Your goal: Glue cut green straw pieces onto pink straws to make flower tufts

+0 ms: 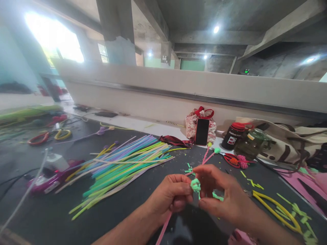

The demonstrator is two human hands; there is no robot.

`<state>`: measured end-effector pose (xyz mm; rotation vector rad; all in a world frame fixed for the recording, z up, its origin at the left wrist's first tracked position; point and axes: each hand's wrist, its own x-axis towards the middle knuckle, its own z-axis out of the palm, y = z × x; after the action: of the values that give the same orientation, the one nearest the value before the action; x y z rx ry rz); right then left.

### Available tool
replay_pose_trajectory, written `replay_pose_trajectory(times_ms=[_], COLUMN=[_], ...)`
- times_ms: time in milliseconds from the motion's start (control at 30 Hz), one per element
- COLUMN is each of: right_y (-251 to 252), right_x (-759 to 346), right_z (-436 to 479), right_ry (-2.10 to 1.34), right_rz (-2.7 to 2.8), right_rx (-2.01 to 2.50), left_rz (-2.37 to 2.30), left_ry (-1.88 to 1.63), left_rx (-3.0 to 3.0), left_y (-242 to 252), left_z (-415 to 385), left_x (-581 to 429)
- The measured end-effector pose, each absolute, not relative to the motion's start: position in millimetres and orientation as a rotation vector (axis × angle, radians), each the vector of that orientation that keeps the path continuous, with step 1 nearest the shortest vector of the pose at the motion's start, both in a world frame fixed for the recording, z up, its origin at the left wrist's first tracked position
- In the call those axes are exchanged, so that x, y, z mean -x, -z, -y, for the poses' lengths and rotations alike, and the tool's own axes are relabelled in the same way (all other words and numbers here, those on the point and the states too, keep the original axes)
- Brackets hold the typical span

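My left hand point(173, 192) pinches a light green pipe-cleaner ball point(195, 185) between thumb and fingers. A pink pipe-cleaner stem point(164, 228) runs down from that hand toward the bottom edge. Just to the right, my right hand point(224, 192) curves around the ball with thumb and fingers apart; I see nothing held in it. Some light green bits point(217, 196) show behind its fingers. Beyond the hands lie pink stems tipped with a yellow bud point(209, 145) and a green bud point(217, 150).
A large bundle of coloured pipe cleaners point(127, 163) lies left. Yellow-handled pliers point(278, 207) and green offcuts point(298, 211) are at right. A phone point(202, 132) leans on a patterned bag point(191, 124), near a black bottle point(232, 136) and green jug point(251, 144). A purple power strip point(48, 182) sits left.
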<state>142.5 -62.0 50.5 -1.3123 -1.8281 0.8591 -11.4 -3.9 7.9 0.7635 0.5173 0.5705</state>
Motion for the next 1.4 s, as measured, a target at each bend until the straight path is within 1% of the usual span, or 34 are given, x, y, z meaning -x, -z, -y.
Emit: replay_pose_trajectory(times_ms=[167, 633, 967, 1167, 1400], right_y=[-53.2, -50.2, -46.5, -49.0, -49.0], right_x=[-141.9, -146.1, -146.8, -145.2, -145.9], right_z=[59.1, 55.9, 52.8, 54.8, 56.0], right_ry=[-0.723, -0.596, -0.539, -0.632, -0.626], right_rz=[1.946, 2.04, 2.047, 2.035, 2.018], right_rx=[1.302, 1.084, 1.084, 1.12, 1.177], left_rz=[-0.471, -0.463, -0.436, -0.434, -0.403], left_ry=[-0.499, -0.465, -0.467, -0.465, -0.471], left_rx=[-0.745, -0.714, -0.716, -0.711, -0.718], left_y=[-4.2, -3.2, -0.7, 1.5, 0.6], left_z=[3.7, 5.6, 4.8, 3.2, 2.4], left_x=[11.1, 8.8, 8.8, 9.2, 9.1])
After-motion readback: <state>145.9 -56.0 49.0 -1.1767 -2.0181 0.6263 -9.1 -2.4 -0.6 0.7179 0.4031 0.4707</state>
